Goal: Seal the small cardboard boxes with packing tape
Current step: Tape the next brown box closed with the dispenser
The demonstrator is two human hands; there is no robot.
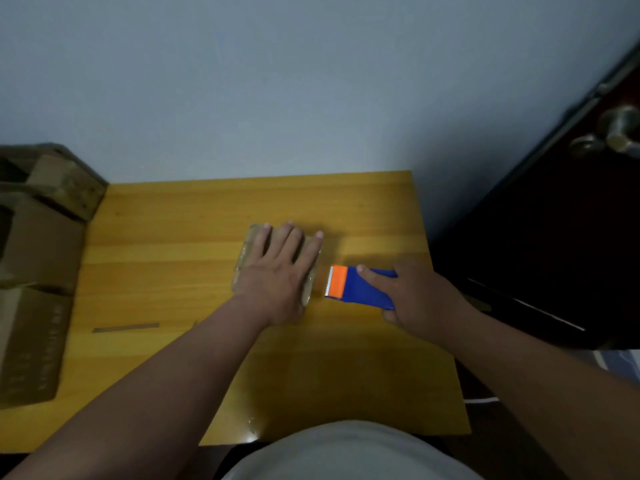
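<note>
Left grip (277,271) presses flat, steadying the box (247,244) on the counter (173,237); right grip (415,299) clasps the tape cutter (360,289) for cutting

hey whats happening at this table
A person is taping a small cardboard box on a yellow wooden table. The left hand presses flat on top of the box, while the right hand grips a blue and orange tape dispenser just beside its right edge. Bigger cardboard boxes stand at the left.
</note>
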